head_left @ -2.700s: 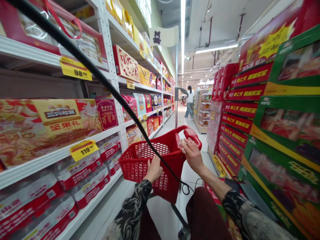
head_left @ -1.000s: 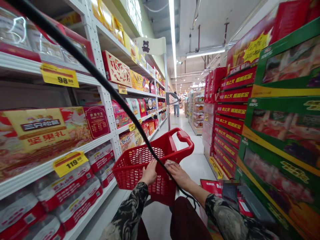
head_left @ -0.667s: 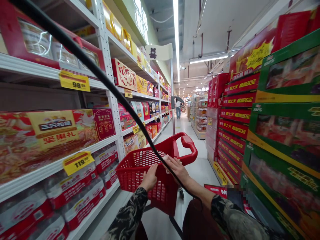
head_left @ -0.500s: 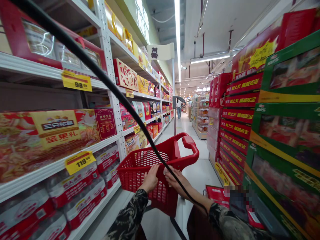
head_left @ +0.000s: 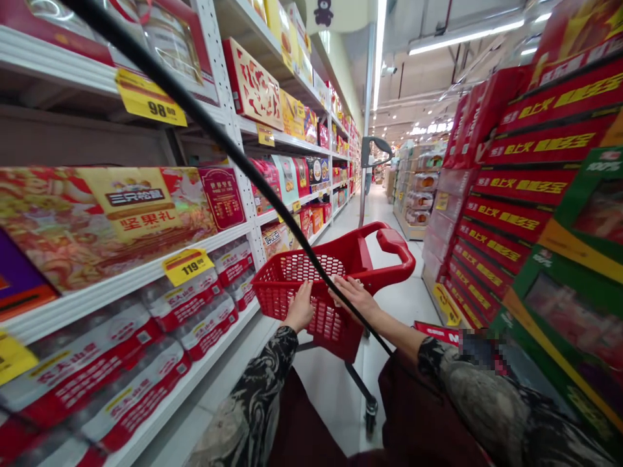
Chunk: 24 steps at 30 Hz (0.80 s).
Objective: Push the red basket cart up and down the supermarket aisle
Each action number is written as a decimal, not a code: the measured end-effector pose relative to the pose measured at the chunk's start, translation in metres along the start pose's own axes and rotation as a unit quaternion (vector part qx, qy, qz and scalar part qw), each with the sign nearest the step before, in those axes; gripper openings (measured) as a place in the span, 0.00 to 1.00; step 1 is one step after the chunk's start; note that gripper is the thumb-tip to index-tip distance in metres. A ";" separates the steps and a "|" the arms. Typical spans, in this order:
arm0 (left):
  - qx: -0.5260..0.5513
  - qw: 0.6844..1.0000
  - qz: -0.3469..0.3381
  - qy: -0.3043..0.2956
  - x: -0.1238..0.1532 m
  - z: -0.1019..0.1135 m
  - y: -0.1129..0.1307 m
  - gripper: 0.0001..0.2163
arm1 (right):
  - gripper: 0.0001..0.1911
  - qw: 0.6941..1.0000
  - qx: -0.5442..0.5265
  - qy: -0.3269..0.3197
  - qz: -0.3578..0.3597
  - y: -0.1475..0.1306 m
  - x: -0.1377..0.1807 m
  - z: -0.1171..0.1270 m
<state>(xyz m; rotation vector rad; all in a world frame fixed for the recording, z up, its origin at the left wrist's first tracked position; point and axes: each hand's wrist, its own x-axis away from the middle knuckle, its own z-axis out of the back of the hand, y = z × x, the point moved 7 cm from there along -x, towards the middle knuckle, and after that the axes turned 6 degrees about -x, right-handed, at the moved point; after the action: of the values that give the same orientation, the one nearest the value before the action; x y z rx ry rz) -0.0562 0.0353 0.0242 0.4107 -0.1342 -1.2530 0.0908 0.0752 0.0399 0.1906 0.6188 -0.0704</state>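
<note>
A red plastic shopping cart (head_left: 335, 324) with a perforated basket stands in front of me, turned sideways, its curved handle (head_left: 402, 250) to the right. My left hand (head_left: 300, 308) rests against the near side of the basket, fingers straight and close together. Just to its right, my right hand (head_left: 360, 301) presses on the basket's upper rim, with a bit of white, tissue-like material showing at the fingers. Most of that material is hidden under the hand. A black cable (head_left: 233, 152) hangs across the view and passes in front of the right hand.
Left, white shelves hold gift boxes (head_left: 160, 201) and shrink-wrapped bottles (head_left: 126, 344). Red cartons (head_left: 516, 207) and green boxes (head_left: 559, 292) are stacked on the right. A metal pole (head_left: 365, 188) rises beyond the cart. The tiled aisle (head_left: 384, 220) runs ahead.
The view has shifted, so the cart and both hands appear higher and further right. More of the cart's wheel now shows. Both hands remain on the basket's near side.
</note>
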 end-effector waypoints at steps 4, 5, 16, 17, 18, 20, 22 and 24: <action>-0.025 0.999 0.009 -0.035 0.016 -0.014 -0.014 0.34 | 0.18 1.000 0.008 -0.023 -0.016 -0.009 0.024 -0.031; -0.027 0.999 0.006 -0.040 0.019 -0.018 -0.016 0.35 | 0.18 0.999 0.004 -0.033 -0.018 -0.014 0.034 -0.041; -0.025 0.998 0.047 -0.033 0.020 -0.032 -0.038 0.32 | 0.20 0.999 -0.015 0.013 -0.032 0.003 -0.019 -0.027; -0.027 0.998 0.048 -0.032 0.019 -0.028 -0.038 0.32 | 0.20 0.999 -0.015 0.012 -0.042 0.007 -0.026 -0.026; -0.032 0.998 0.048 -0.030 0.016 -0.023 -0.037 0.32 | 0.20 0.999 -0.019 0.004 -0.049 0.009 -0.030 -0.028; -0.046 0.998 0.045 -0.024 0.009 -0.014 -0.034 0.33 | 0.20 0.998 -0.034 -0.028 -0.051 0.005 -0.028 -0.039; -0.064 0.997 0.035 -0.018 -0.001 -0.004 -0.031 0.34 | 0.19 0.997 -0.038 -0.053 -0.043 -0.005 -0.016 -0.052; -0.086 0.996 0.022 -0.014 -0.014 0.002 -0.027 0.36 | 0.18 0.997 -0.028 -0.062 -0.037 -0.011 -0.004 -0.061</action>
<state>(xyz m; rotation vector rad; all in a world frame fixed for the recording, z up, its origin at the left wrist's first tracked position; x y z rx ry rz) -0.0852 0.0414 0.0179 0.2397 -0.0572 -1.2168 0.0512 0.0763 -0.0086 0.1078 0.5026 -0.1352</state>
